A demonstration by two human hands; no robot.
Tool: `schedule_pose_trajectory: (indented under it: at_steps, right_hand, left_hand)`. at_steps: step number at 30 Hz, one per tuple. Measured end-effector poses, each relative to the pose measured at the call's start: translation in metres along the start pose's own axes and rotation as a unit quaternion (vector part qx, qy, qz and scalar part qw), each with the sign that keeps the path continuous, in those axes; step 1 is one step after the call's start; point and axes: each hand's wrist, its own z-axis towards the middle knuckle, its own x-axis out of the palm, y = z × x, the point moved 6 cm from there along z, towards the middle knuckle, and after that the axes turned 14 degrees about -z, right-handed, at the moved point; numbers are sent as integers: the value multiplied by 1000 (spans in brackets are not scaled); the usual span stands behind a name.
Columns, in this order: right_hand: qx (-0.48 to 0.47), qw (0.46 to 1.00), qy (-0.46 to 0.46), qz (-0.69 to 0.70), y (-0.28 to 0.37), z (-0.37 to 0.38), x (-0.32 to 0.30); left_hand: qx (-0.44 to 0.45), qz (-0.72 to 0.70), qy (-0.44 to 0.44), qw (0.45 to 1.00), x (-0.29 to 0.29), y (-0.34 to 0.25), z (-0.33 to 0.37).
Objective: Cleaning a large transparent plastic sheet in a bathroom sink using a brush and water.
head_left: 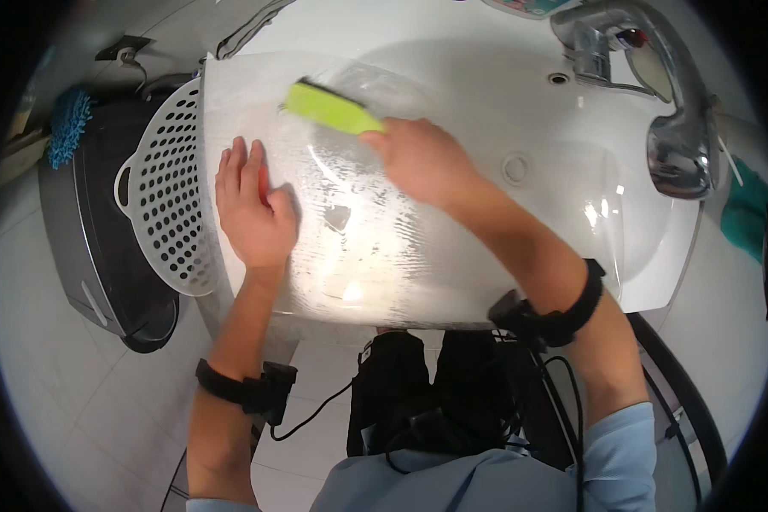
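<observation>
**Q:** State the position of the work.
**A:** The clear plastic sheet [380, 256] lies across the left part of the white washbasin [520, 111] and spans part of its bowl. Its surface is glossy and streaked; it appears wet.

**Q:** State the condition of each grip.
**A:** Right hand [427, 162]: closed around the handle of the green scrubbing brush [328, 109], with the head over the sheet's far portion. Bristle contact cannot be confirmed. Left hand [254, 205]: palm down on the sheet, fingers extended, grasping nothing.

**Q:** What is the principal fault risk?
**A:** Sheet slippage. The left hand presses near the left edge only; a hard stroke toward the right could swing or drag the sheet, since a wet surface gives little friction.

**Q:** Secondary risks?
**A:** Flexing: where the bowl leaves the sheet unsupported, heavy brush pressure could bow or crease it. Displacement: a sheet pushed left could disturb the perforated white basket [166, 188] just beside it. Snagging: the black strap mount [516, 311] on the right forearm is close to the sheet's near edge and could catch it if the arm drops.
</observation>
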Motion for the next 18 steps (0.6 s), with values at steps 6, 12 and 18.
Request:
schedule_pose_trajectory:
  at_steps: [6, 12, 18]
  right_hand:
    - [67, 997, -15, -42, -63, 2, 15]
    - [81, 996, 4, 32, -33, 3, 18]
    - [80, 996, -6, 38, -18, 15, 9]
  left_hand:
    - [0, 16, 6, 1000, 1, -4, -2]
    - [12, 2, -2, 1000, 5, -3, -1]
    - [-10, -2, -3, 1000, 1, 3, -2]
